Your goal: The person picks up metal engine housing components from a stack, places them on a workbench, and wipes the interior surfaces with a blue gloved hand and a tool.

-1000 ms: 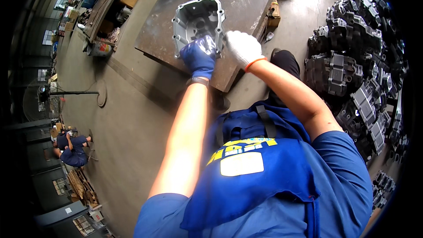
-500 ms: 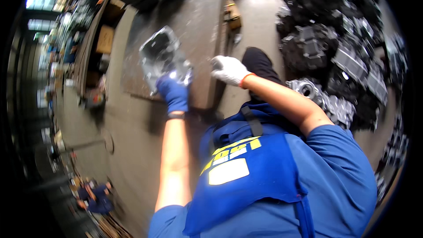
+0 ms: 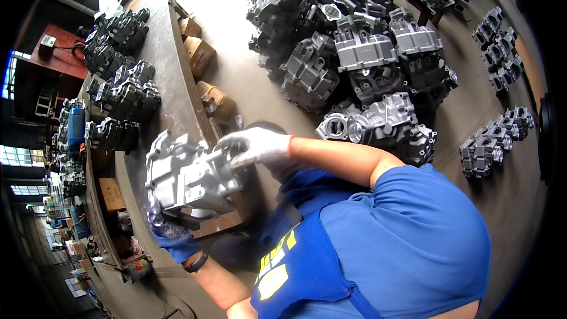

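At the near end of the worktop (image 3: 177, 91) is a grey metal housing (image 3: 192, 174), gripped at its lower left edge by the blue-gloved left hand (image 3: 170, 230) and at its right end by the white-gloved right hand (image 3: 257, 146). Cardboard boxes (image 3: 199, 57) stand along the worktop's right side.

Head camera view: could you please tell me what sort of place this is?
Probably a factory workshop handling metal castings: stacks of grey cast-metal housings, a long workbench bearing more of them, and a single light-grey housing between the person's blue-gloved left hand and white-gloved right hand.
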Action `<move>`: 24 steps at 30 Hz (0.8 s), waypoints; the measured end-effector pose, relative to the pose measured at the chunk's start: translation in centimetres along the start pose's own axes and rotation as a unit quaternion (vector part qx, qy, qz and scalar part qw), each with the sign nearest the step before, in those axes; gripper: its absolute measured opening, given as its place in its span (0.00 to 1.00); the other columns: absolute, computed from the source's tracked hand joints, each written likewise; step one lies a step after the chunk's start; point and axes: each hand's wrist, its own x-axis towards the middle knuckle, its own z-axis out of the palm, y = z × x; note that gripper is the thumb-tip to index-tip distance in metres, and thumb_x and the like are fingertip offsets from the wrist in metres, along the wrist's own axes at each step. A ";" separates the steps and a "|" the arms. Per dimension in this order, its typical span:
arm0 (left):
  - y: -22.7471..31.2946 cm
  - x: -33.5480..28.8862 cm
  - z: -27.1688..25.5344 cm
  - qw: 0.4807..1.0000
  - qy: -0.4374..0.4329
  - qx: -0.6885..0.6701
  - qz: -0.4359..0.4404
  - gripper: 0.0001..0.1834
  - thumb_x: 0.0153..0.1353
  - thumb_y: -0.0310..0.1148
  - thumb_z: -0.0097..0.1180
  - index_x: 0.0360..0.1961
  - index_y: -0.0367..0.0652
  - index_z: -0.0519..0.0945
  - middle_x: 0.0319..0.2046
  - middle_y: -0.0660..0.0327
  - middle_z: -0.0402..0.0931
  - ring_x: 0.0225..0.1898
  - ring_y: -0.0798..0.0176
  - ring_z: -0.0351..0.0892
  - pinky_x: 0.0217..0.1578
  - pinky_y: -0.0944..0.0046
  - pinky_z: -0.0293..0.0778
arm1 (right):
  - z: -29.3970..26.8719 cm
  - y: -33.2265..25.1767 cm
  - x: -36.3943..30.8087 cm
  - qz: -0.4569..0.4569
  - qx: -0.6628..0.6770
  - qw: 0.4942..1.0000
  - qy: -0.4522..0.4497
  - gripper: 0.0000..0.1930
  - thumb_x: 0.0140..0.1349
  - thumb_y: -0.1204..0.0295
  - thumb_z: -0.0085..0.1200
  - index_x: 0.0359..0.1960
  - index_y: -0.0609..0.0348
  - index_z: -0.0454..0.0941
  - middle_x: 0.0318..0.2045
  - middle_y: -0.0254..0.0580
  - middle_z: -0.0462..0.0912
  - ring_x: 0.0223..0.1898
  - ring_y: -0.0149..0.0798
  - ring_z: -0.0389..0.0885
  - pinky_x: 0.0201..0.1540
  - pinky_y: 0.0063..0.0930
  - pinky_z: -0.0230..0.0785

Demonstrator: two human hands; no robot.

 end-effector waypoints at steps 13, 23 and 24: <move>-0.9 4.6 23.7 0.922 -0.370 0.102 -0.042 0.20 0.67 0.44 0.57 0.56 0.47 0.80 0.51 0.61 0.83 0.52 0.58 0.80 0.56 0.57 0.70 | -20.4 -15.4 -9.2 -0.023 0.045 0.939 0.341 0.14 0.54 0.70 0.60 0.40 0.63 0.83 0.33 0.37 0.85 0.34 0.27 0.82 0.38 0.22 0.76; -7.5 6.8 8.8 0.939 -0.261 -0.129 -0.180 0.21 0.74 0.45 0.47 0.58 0.45 0.80 0.53 0.58 0.82 0.53 0.63 0.81 0.52 0.63 0.75 | -43.0 -5.7 -12.2 0.121 -0.340 0.780 0.512 0.25 0.58 0.62 0.64 0.54 0.64 0.82 0.47 0.40 0.86 0.46 0.36 0.82 0.51 0.31 0.72; -8.3 6.9 7.4 0.945 -0.238 -0.112 -0.194 0.21 0.74 0.45 0.48 0.59 0.44 0.79 0.53 0.57 0.82 0.54 0.62 0.81 0.53 0.61 0.75 | -48.6 -3.3 -15.6 0.060 -0.205 0.823 0.526 0.23 0.60 0.64 0.64 0.54 0.68 0.81 0.48 0.40 0.86 0.46 0.37 0.82 0.51 0.31 0.72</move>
